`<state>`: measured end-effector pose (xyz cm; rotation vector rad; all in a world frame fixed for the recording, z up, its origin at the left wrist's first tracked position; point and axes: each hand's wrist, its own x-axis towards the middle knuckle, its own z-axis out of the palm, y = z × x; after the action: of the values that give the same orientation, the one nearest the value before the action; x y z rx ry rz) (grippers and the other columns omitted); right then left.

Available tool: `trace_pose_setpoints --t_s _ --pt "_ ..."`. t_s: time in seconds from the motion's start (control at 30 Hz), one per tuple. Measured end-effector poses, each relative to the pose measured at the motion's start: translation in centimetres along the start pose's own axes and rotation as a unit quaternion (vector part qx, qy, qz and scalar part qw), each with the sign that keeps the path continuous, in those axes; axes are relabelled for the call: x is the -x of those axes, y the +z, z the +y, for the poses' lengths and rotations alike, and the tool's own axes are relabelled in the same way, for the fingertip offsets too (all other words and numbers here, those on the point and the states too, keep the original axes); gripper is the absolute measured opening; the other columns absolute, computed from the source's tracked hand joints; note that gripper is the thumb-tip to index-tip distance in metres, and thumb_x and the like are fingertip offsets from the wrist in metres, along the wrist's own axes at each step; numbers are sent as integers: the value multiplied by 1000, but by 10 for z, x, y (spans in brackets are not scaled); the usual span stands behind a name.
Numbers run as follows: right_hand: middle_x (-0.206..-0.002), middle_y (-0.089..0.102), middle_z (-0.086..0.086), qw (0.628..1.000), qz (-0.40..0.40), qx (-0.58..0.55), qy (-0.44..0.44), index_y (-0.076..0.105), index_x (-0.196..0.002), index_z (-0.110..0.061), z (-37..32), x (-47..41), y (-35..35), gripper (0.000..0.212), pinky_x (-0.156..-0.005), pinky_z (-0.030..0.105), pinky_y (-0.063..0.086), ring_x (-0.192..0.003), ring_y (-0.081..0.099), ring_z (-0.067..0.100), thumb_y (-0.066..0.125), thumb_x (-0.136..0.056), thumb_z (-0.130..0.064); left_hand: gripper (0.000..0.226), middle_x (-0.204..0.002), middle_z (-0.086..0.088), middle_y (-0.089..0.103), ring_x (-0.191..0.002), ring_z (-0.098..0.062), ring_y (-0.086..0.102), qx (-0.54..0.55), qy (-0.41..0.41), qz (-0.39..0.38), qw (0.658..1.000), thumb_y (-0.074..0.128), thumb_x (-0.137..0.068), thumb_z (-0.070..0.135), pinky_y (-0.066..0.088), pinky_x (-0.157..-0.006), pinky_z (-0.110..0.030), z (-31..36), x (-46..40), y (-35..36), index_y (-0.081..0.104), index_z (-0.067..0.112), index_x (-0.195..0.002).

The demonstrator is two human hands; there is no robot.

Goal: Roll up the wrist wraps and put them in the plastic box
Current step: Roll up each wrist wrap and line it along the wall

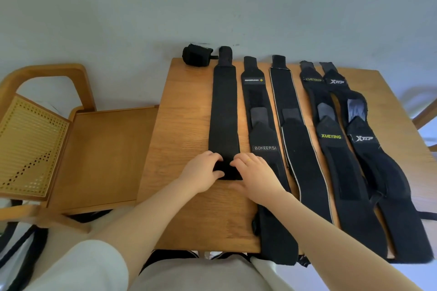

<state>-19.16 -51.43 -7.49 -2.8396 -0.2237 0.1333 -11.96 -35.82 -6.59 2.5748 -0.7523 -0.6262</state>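
Several long black wrist wraps lie side by side on a wooden table [186, 113]. The leftmost wrap [224, 106] stretches away from me, and its near end [228, 171] is curled into a small roll. My left hand [202, 170] grips that roll from the left, and my right hand [256, 175] presses on it from the right. One finished rolled wrap [196, 55] sits at the table's far left corner. Further right lie the wraps marked BOKEERSI [264, 147], XUEYING [331, 136] and XTEP [364, 138]. No plastic box is in view.
A wooden chair [99, 156] with a woven cane back [26, 149] stands left of the table. A pale wall [212, 2] runs behind. The near ends of the right-hand wraps hang over the table's front edge. Another chair's edge [425, 111] shows at far right.
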Motion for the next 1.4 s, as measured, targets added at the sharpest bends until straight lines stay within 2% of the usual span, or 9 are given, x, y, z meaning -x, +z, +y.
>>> trace_pose_setpoints --t_s 0.13,0.37,0.53,0.77,0.9,1.03,1.13,1.23,1.4 --pt "-151 34 3 997 -53 49 -10 36 -144 -15 -5 6 3 54 -112 31 27 -138 33 21 56 -94 -15 44 -134 2 52 -118 -15 50 62 -21 -26 998 60 -91 30 41 -95 -25 -5 2 -7 50 21 -133" --pt "-133 55 4 977 -184 -92 55 37 -144 -20 -4 -18 -23 46 -98 33 47 -118 54 20 47 -99 -24 36 -129 0 50 -107 -9 51 270 -81 -23 959 56 -93 24 56 -80 -25 -16 23 -3 49 22 -128" --pt "-128 57 2 949 -186 -215 134 43 -140 -17 2 -33 -17 43 -91 25 46 -113 56 16 49 -98 -25 55 -142 0 38 -126 -15 42 195 -63 42 978 63 -89 25 36 -102 -26 -12 26 6 41 22 -138" --pt "-101 60 9 825 -74 -427 362 52 -100 -14 12 -44 -11 21 -79 34 58 -91 63 21 67 -88 -24 49 -132 -3 53 -95 -10 60 355 -189 104 910 64 -89 23 56 -85 -29 -8 13 6 47 15 -134" --pt "-89 62 6 860 -14 -370 350 53 -85 -18 7 -41 -3 16 -79 35 57 -81 62 17 64 -89 -28 46 -132 1 52 -81 -4 59 384 -208 110 893 57 -93 25 54 -78 -20 -6 9 12 47 15 -137" --pt "-85 58 -1 912 -19 -291 290 54 -98 -14 -2 -38 -5 16 -67 22 47 -79 57 12 55 -95 -29 45 -132 -2 55 -97 -7 60 403 -194 86 891 55 -94 24 53 -92 -33 -6 10 14 46 18 -138" --pt "-84 55 -3 921 -49 -270 278 55 -110 -9 -2 -41 -11 25 -67 21 43 -80 55 11 53 -96 -29 46 -134 3 48 -105 -9 53 395 -177 94 896 57 -93 16 54 -86 -25 -5 8 10 44 20 -138" --pt "-114 57 4 900 -53 -334 275 43 -131 -13 2 -37 -14 44 -81 25 47 -102 57 17 59 -93 -28 43 -139 -2 45 -118 -17 50 293 -154 79 940 53 -96 19 53 -90 -29 -4 2 0 44 21 -138" --pt "-148 32 -1 975 -51 -175 126 33 -145 -24 1 -27 -3 64 -101 31 43 -128 42 19 64 -89 -23 46 -140 -4 49 -127 -21 47 145 -131 43 980 47 -97 35 40 -101 -32 -11 -16 -9 43 18 -140"
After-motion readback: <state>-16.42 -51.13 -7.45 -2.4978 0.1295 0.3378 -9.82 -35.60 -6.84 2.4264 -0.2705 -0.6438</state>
